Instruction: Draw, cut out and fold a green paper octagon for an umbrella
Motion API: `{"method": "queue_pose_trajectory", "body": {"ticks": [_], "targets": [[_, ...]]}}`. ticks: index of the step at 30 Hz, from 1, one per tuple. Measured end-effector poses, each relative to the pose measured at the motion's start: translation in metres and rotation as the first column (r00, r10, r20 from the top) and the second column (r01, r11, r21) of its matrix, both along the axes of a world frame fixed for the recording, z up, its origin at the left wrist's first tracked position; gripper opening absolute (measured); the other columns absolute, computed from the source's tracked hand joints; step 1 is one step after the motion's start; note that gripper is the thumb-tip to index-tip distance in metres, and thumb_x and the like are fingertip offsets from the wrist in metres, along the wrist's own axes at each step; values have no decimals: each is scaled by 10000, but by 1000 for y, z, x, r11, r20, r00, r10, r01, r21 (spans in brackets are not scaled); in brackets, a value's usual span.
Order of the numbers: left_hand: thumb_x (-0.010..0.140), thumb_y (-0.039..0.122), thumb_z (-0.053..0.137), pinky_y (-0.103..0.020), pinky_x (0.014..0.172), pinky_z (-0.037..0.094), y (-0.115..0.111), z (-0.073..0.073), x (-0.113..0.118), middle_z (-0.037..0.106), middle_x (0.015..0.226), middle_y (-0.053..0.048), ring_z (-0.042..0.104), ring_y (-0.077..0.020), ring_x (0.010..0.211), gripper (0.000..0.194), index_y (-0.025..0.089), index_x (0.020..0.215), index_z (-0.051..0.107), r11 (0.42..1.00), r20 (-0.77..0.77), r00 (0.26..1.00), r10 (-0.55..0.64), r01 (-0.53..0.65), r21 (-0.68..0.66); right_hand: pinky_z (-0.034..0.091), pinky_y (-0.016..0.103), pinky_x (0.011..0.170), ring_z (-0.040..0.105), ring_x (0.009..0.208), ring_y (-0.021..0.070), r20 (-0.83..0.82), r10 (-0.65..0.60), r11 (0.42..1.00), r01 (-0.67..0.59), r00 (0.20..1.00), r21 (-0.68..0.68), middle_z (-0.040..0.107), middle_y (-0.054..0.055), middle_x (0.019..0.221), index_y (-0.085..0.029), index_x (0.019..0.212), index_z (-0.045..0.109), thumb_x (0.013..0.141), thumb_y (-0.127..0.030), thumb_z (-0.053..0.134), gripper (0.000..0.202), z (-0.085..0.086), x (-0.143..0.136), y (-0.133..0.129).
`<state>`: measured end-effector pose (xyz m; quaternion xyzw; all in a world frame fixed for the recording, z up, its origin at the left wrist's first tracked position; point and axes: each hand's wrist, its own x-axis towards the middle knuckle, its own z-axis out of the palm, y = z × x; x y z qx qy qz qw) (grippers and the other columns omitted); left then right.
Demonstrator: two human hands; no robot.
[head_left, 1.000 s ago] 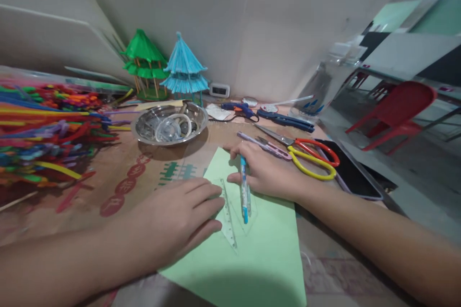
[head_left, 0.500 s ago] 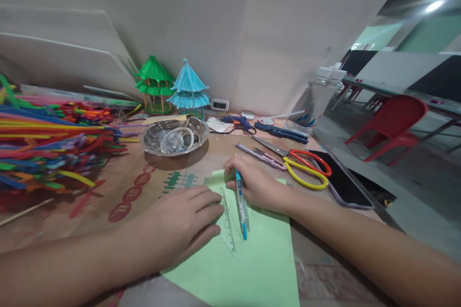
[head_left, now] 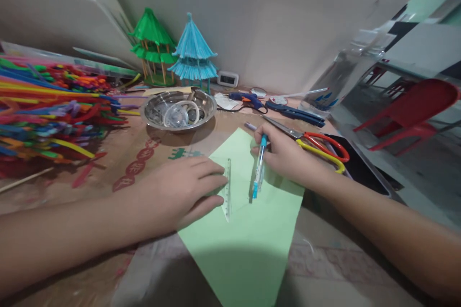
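A light green sheet of paper lies on the table, turned at an angle. My left hand rests on its left part, fingers spread flat, with the fingertips at the edge of a clear triangular ruler. My right hand is over the paper's upper right side, its fingers closed round a blue and clear pen that points down toward me. Beneath the pen a dark shadow shows on the paper.
Colourful pipe cleaners are heaped at left, beside a metal bowl. Behind stand green and blue pagoda models. Scissors, a phone, a glue gun and a bottle are at right.
The paper has turned and its top corner now shows between my hands. My right hand has moved right with the pen, away from the ruler. The view has tilted down.
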<state>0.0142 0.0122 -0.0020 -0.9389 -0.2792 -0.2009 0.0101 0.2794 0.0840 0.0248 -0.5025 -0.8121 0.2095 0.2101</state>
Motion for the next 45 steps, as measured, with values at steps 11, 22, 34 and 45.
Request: {"method": "queue_pose_trajectory", "body": {"ticks": [11, 22, 34, 45], "targets": [[1051, 448, 607, -497, 986, 556, -4, -1, 2, 693, 1281, -165, 652, -347, 1194, 352, 152, 1221, 690, 998, -16, 998, 63, -63, 3, 461, 322, 703, 611, 778, 216, 129, 51, 998, -48, 990, -26, 670, 6, 819, -248, 891, 501, 842, -115, 623, 187, 2, 10, 0], [1094, 445, 510, -476, 936, 579, -13, -1, 3, 718, 1261, -139, 675, -314, 1135, 345, 187, 1236, 690, 1000, -33, 999, 8, -8, -13, 520, 343, 789, 702, 843, 204, -115, 260, 960, -270, 959, -79, 707, -4, 841, -244, 841, 490, 743, -19, 534, 250, -6, 21, 18], [1058, 205, 509, -481, 924, 554, 3, -1, -1, 758, 1252, -111, 687, -306, 1091, 239, 181, 1154, 727, 996, -8, 1000, -4, 5, 85, 487, 316, 765, 657, 802, 183, -77, 332, 941, -336, 940, -47, 698, 10, 864, -240, 827, 493, 788, -89, 552, 167, -4, 17, 17], [1038, 137, 499, -437, 960, 588, -7, -7, -1, 733, 1267, -143, 690, -280, 1118, 252, 158, 1215, 677, 997, -21, 999, -38, 40, 70, 418, 291, 723, 611, 791, 185, 31, 344, 939, -344, 938, 7, 666, 4, 869, -235, 858, 513, 748, -7, 523, 254, -3, 20, 15]]}}
